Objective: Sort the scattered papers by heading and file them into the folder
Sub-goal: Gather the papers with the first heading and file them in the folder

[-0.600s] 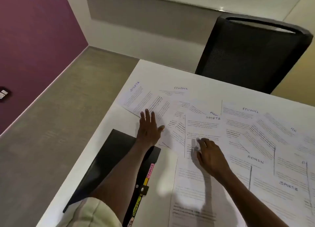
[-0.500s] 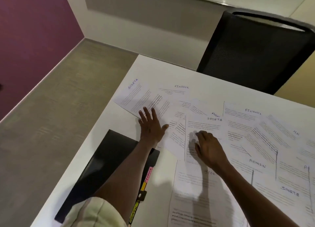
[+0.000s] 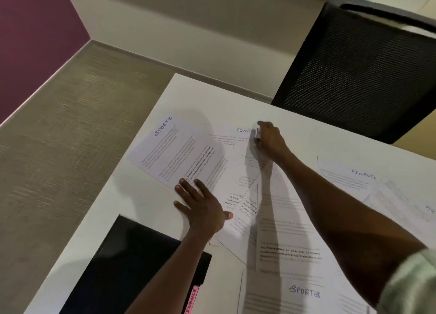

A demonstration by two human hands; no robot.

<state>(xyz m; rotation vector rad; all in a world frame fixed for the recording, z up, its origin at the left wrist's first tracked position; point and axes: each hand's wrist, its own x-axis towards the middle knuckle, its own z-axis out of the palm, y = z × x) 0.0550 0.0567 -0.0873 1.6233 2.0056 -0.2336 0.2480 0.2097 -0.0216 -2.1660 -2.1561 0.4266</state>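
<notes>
White sheets with handwritten headings lie overlapped across the white table (image 3: 195, 96). A Sports sheet (image 3: 174, 153) lies far left, with a Finance sheet (image 3: 232, 134) beside it. My right hand (image 3: 270, 140) reaches far forward and pinches that Finance sheet's top right corner, covering the end of its heading. My left hand (image 3: 201, 208) lies flat with fingers spread on the near edge of the overlapped sheets. The black folder (image 3: 132, 266) lies shut at the near left, a pink Finance tab (image 3: 192, 299) sticking out of its right edge; my left forearm crosses it.
A second Finance sheet (image 3: 349, 177) lies at right, another Sports sheet (image 3: 304, 292) near the front edge, and a partly cut-off sheet (image 3: 428, 210) at far right. A black mesh chair (image 3: 363, 66) stands behind the table. The table's left edge drops to carpet.
My right hand has left the middle Sports sheet and reached forward to the Finance sheet's top corner. My left hand has stayed flat on the papers. The camera has moved closer.
</notes>
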